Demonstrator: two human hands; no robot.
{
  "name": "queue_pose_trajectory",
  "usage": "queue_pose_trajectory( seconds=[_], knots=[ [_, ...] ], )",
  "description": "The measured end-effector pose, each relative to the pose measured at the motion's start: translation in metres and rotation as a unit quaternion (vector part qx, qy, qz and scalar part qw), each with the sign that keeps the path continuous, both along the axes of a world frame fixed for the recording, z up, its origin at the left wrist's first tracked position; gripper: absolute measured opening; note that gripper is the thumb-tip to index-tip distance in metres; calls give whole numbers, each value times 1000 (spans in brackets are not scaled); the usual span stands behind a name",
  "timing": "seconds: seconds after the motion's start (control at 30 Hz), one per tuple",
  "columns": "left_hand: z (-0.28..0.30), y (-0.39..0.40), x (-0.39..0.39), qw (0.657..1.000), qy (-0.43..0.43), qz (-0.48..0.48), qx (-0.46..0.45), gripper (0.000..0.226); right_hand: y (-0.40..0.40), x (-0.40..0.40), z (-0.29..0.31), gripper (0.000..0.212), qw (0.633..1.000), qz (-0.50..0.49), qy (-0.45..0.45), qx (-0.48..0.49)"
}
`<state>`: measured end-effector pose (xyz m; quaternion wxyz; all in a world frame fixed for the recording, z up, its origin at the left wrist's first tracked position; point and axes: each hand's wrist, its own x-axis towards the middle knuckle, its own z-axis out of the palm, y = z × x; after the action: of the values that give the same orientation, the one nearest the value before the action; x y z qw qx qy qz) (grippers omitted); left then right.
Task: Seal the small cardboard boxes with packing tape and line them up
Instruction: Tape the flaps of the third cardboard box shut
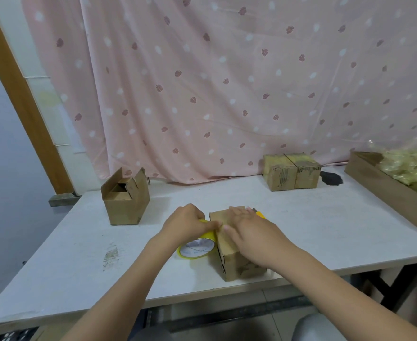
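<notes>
Near the lower middle of the frame, on the white counter [325, 230], a small cardboard box [229, 249] is sitting close to the front edge while both hands are working on its top. The left hand [186, 223] is curling round a yellow roll of packing tape [197, 248] that is standing on edge just beside the box's left face, its fingertips meeting the box's top left edge. The right hand [248, 232] is lying flat with fingers straight, pressing down on the top of the box. This looks like the start of a strip, judging by where the roll is sitting. To do it well, the flat hand should be keeping the flaps closed and level while the roll is being drawn across along the seam, with the tape kept taut so it is lying without wrinkles, and with enough overhang running down each side to hold. Whether tape is already stuck down cannot be told. Something yellow [261, 214], only partly showing, is peeking out behind the right hand. At the left of the frame an open cardboard box [126, 200] is waiting with flaps up, and at the upper right two sealed boxes [292, 174] are standing side by side, touching, near the pink curtain [202, 82].
</notes>
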<state>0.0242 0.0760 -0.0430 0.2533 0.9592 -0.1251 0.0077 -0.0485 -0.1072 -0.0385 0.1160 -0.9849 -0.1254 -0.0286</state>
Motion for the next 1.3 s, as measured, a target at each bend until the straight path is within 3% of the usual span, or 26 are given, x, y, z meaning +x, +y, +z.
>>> queue_pose_trajectory(
  seconds=[0.1, 0.3, 0.5, 0.87, 1.0, 1.1, 1.2, 1.3],
  knots=[
    [0, 7, -3, 1000, 1, 2, -16, 68, 5, 5, -8, 56, 999, 51, -11, -11],
    [8, 39, -11, 991, 58, -28, -118, 65, 1, -1, -13, 63, 999, 36, -11, -3],
    [17, 31, -6, 1000, 10, -23, -16, 67, 4, -5, -16, 59, 999, 34, -36, -11],
    [5, 40, -3, 994, 33, 30, 101, 72, 3, -8, -13, 57, 999, 32, -29, 3],
    [9, 26, -7, 988, 0, 32, 150, 71, 4, -7, -12, 58, 998, 27, -4, 56],
    [8, 18, -6, 985, -17, 24, 170, 71, 3, -3, -14, 70, 991, -32, 15, 128],
    [6, 15, -3, 985, -20, 22, 171, 72, 6, 6, -10, 79, 979, -137, 80, 132],
    [4, 11, -5, 985, -37, 26, 164, 70, 20, 7, 18, 57, 973, -168, 110, 111]
  ],
)
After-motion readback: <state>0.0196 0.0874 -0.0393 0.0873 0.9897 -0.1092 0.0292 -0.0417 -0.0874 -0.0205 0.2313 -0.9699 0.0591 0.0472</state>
